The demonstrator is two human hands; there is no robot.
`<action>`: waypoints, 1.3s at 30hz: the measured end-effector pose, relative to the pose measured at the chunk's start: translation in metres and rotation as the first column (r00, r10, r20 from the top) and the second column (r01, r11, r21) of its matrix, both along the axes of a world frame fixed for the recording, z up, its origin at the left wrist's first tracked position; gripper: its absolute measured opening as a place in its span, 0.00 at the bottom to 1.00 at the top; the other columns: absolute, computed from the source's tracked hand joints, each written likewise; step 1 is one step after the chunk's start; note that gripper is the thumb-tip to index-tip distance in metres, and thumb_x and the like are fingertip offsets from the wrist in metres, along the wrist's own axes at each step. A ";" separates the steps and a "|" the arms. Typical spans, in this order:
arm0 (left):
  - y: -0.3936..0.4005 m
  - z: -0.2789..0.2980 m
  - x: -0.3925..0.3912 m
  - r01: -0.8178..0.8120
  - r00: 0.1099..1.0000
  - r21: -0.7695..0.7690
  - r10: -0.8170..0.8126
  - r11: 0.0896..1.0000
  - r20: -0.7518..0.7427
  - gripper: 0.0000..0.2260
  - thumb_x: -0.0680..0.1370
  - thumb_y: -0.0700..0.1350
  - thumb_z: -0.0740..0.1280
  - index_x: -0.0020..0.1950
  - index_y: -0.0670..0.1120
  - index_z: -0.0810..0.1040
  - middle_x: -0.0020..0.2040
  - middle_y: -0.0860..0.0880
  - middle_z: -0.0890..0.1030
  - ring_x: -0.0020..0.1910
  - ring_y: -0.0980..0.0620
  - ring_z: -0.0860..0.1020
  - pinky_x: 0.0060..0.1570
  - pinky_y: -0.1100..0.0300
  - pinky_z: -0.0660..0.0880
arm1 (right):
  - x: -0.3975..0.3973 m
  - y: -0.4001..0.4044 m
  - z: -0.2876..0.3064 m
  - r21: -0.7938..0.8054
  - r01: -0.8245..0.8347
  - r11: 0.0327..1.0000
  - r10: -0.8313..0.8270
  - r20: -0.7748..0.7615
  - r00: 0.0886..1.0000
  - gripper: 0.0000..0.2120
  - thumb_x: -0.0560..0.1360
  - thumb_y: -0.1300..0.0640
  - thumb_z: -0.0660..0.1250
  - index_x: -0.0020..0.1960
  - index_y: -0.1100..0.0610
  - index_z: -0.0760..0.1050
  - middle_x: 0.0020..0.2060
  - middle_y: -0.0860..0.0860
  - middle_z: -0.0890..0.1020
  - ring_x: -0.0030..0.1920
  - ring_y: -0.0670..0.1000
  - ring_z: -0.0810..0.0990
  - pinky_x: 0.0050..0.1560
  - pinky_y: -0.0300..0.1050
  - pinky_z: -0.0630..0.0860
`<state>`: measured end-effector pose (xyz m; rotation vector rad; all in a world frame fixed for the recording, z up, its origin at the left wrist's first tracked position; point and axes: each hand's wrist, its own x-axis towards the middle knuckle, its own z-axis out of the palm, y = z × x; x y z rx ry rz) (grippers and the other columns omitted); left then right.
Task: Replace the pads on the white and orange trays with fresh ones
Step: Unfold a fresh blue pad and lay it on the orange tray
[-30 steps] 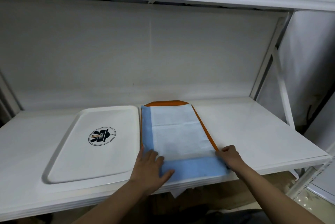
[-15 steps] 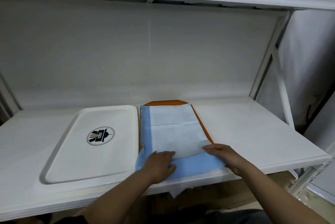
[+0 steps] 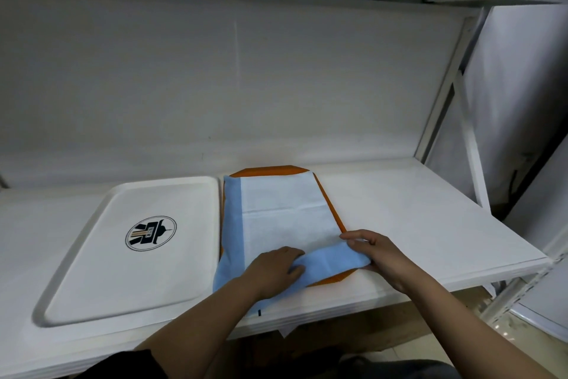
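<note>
left hand (image 3: 270, 268) + right hand (image 3: 373, 251): both gripping pad (image 3: 285, 216) near edge | pad's long axis runs away over orange tray (image 3: 333, 278)

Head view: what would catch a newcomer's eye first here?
The blue and white absorbent pad on the orange plastic tray at centre, its near edge folded back by both hands: left hand, right hand. Beside it, on the left, lies a bare white plastic tray with a round black logo.
</note>
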<state>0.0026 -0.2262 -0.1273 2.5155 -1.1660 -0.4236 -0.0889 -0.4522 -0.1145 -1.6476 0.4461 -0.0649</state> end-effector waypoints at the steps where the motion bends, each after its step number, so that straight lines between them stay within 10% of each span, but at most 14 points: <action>1: 0.000 0.000 0.002 0.003 1.000 -0.005 -0.003 1.000 -0.011 0.20 0.82 0.53 0.55 0.73 0.50 0.64 0.70 0.50 0.70 0.65 0.51 0.70 0.63 0.61 0.65 | 0.000 -0.001 0.000 0.007 0.006 1.000 -0.006 0.006 1.000 0.09 0.78 0.59 0.64 0.53 0.53 0.82 0.53 0.50 0.82 0.54 0.49 0.81 0.47 0.43 0.80; 19: 0.011 0.002 0.026 -0.068 0.994 -0.035 0.071 0.997 0.085 0.11 0.80 0.48 0.60 0.51 0.44 0.79 0.50 0.45 0.81 0.50 0.49 0.78 0.39 0.64 0.63 | 0.004 -0.007 0.000 -0.219 0.096 0.971 -0.081 0.076 0.994 0.09 0.78 0.60 0.63 0.55 0.53 0.79 0.53 0.51 0.82 0.52 0.47 0.80 0.48 0.39 0.78; 26: 0.013 -0.002 0.014 -0.141 0.990 -0.192 0.144 0.971 0.005 0.18 0.80 0.53 0.61 0.69 0.53 0.69 0.65 0.53 0.75 0.61 0.56 0.74 0.58 0.66 0.69 | 0.002 0.007 -0.007 -0.057 0.011 0.998 -0.011 0.004 1.000 0.25 0.75 0.55 0.69 0.70 0.47 0.67 0.61 0.53 0.74 0.57 0.53 0.78 0.45 0.45 0.82; 33: -0.006 0.004 -0.021 -0.114 0.921 -0.090 0.139 0.989 0.364 0.40 0.71 0.66 0.64 0.77 0.51 0.51 0.75 0.50 0.60 0.72 0.50 0.62 0.71 0.52 0.60 | 0.013 0.027 0.009 0.362 0.221 0.906 -0.190 -0.119 0.975 0.11 0.79 0.63 0.61 0.60 0.57 0.73 0.50 0.60 0.81 0.41 0.54 0.85 0.33 0.42 0.81; 39: -0.047 0.014 -0.023 -0.221 0.855 -0.035 0.210 0.975 0.475 0.31 0.78 0.53 0.62 0.77 0.47 0.53 0.65 0.45 0.73 0.63 0.46 0.72 0.66 0.51 0.65 | 0.010 0.028 0.020 0.503 0.252 0.826 -0.164 -0.214 0.963 0.05 0.79 0.61 0.61 0.54 0.59 0.73 0.38 0.57 0.85 0.34 0.51 0.85 0.29 0.39 0.80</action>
